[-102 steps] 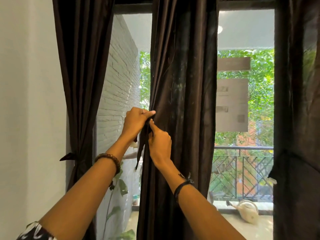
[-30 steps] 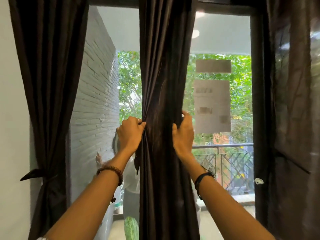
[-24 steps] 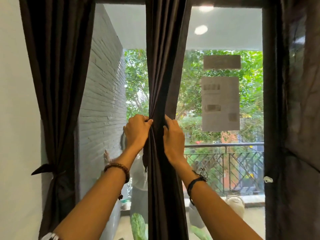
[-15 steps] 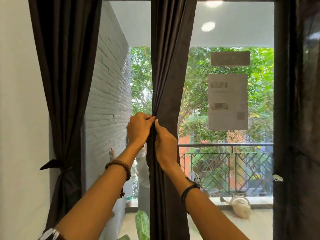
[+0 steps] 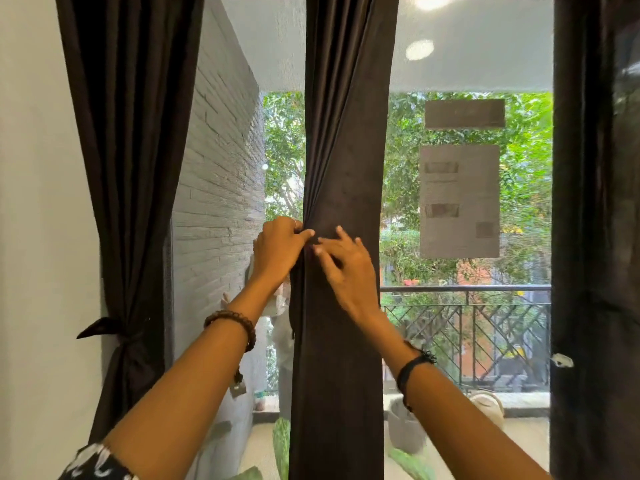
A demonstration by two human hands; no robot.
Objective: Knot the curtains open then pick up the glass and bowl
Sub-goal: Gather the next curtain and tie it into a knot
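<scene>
The right hand (image 5: 346, 271) has let go since a moment ago: its fingers are now spread and loose, tips resting on the middle curtain (image 5: 343, 150), gripping nothing. The left hand (image 5: 277, 251) still pinches the gathered folds at the panel's left edge. Likely a regrip before tying. The left curtain (image 5: 128, 168) is already tied. Glass and bowl are not in view.
</scene>
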